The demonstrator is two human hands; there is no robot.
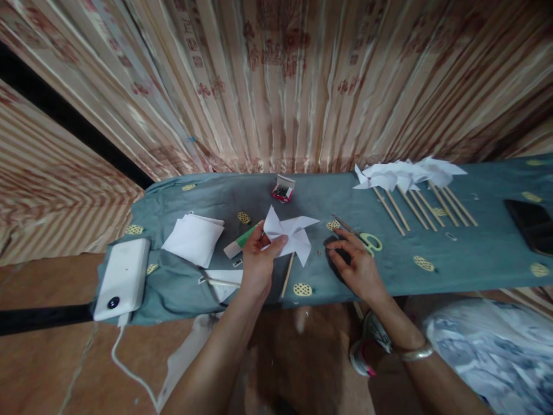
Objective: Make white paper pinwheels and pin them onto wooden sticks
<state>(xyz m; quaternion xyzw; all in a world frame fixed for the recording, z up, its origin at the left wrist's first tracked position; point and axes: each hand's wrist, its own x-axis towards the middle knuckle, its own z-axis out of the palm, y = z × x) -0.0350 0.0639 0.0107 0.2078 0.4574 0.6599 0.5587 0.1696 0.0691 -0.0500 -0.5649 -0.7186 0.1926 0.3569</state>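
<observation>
My left hand is closed on a white folded paper pinwheel, with the thumb lying on its front. A thin wooden stick shows below the pinwheel; whether the two are joined I cannot tell. Just above the cloth, my right hand has its thumb and fingers apart, and nothing shows between them. Close beside it lie green-handled scissors. Behind the pinwheel stands an open small red-and-white box of small dark metal pieces. Partly behind my left hand is a green-and-white tube.
Several finished pinwheels on sticks lie in a row at the right. A stack of white paper squares and a white power bank with a cable sit at the left. A dark phone rests far right. A curtain hangs behind.
</observation>
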